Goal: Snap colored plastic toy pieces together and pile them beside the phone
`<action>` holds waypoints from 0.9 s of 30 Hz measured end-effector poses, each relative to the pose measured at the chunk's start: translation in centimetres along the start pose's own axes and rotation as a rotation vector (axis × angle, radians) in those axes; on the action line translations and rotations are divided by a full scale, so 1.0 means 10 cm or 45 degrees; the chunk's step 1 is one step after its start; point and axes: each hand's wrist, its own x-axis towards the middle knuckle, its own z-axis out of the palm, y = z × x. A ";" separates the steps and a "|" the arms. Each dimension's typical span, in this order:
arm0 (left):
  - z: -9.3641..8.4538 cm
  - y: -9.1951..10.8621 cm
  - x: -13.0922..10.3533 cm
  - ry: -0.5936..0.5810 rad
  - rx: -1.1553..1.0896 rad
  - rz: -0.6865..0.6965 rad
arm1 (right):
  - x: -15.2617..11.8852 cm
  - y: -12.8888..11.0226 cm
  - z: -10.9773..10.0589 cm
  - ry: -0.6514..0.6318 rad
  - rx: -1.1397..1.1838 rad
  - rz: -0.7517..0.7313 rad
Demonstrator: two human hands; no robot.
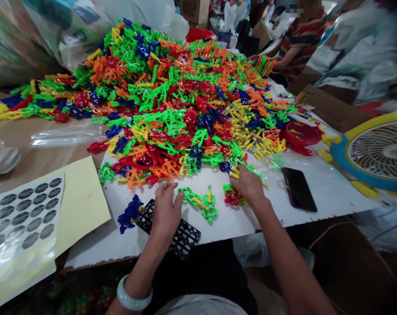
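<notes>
My left hand [167, 208] rests over a black perforated tray [187, 234], its fingers bent and spread slightly, with no object visible between them. A dark blue plastic piece [130, 214] lies at the tray's left end. My right hand [248, 181] is closed around a yellow-and-blue piece [234, 173] at the near edge of a large heap of coloured plastic figures [172, 113]. Between the hands lie green figures [210, 210] with yellow sticks. Just below my right hand sits a red and green figure [231, 195].
Sticker sheets [24, 210] lie at the left on yellow paper [83, 197]. On the right are a black phone [299, 189], a red basket [301, 133] and a yellow-blue fan [382, 151]. A person [300, 39] sits at the back right.
</notes>
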 end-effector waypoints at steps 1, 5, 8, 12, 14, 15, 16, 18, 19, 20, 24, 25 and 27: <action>0.00 0.03 0.00 -0.009 -0.010 0.025 | -0.01 0.01 -0.01 -0.016 0.011 0.002; 0.06 0.16 -0.03 -0.119 -0.132 0.057 | -0.10 0.03 -0.11 -0.034 0.172 0.018; 0.12 0.27 -0.06 -0.176 -0.235 0.005 | -0.26 -0.05 -0.25 -0.008 0.334 -0.011; 0.18 0.40 -0.10 -0.326 -0.629 -0.212 | -0.57 -0.32 -0.35 -0.179 0.656 -0.287; 0.18 0.40 -0.11 -0.333 -0.823 -0.282 | -0.70 -0.47 -0.32 -0.305 0.809 -0.412; 0.17 0.39 -0.12 -0.303 -0.877 -0.310 | -0.75 -0.54 -0.28 -0.344 0.878 -0.439; 0.14 0.36 -0.12 -0.249 -0.908 -0.344 | -0.80 -0.59 -0.24 -0.376 0.951 -0.450; 0.08 0.29 -0.14 -0.149 -0.952 -0.415 | -0.86 -0.67 -0.15 -0.440 1.115 -0.439; 0.05 0.26 -0.14 -0.117 -0.976 -0.442 | -0.88 -0.70 -0.11 -0.479 1.199 -0.418; 0.03 0.23 -0.15 -0.092 -1.007 -0.461 | -0.90 -0.72 -0.07 -0.512 1.280 -0.384; -0.01 0.19 -0.16 -0.076 -1.146 -0.475 | -0.93 -0.79 0.03 -0.482 1.491 -0.223; 0.00 0.19 -0.16 -0.087 -1.170 -0.479 | -0.94 -0.80 0.04 -0.466 1.518 -0.193; 0.01 0.20 -0.17 -0.108 -1.188 -0.482 | -0.95 -0.83 0.05 -0.445 1.558 -0.144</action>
